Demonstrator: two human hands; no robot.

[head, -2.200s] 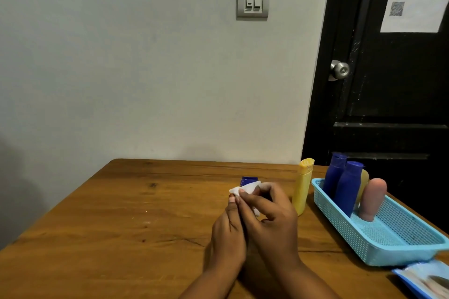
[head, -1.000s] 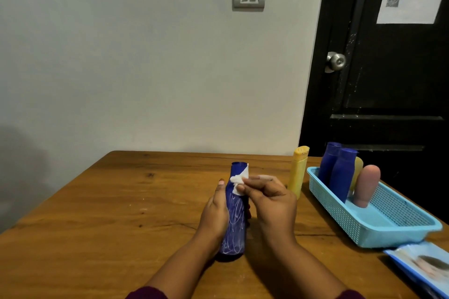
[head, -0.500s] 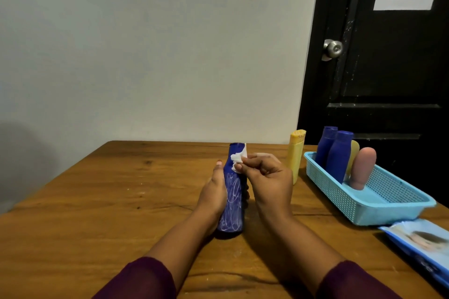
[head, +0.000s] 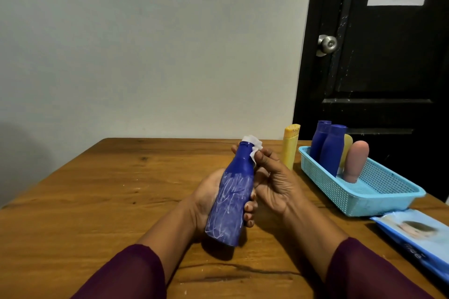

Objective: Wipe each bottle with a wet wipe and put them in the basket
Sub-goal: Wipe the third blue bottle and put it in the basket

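Observation:
My left hand (head: 206, 198) grips a dark blue bottle (head: 233, 199) with white scratch marks, lifted and tilted with its cap pointing away. My right hand (head: 272, 182) pinches a small white wet wipe (head: 254, 147) against the bottle's neck and cap. A yellow bottle (head: 290, 147) stands upright on the table just left of the light blue basket (head: 379, 198). Inside the basket stand two blue bottles (head: 326, 145), a yellow one (head: 347, 148) partly hidden behind them, and a pink one (head: 355, 161).
A blue wet wipe pack (head: 420, 235) lies at the table's right front edge. The wooden table (head: 97, 201) meets a grey wall at the back. A black door (head: 379, 56) with a round knob stands behind the basket.
The blue bottle stood on the table a second ago; my left hand has lifted and tilted it. My right hand has carried the wipe up around the cap.

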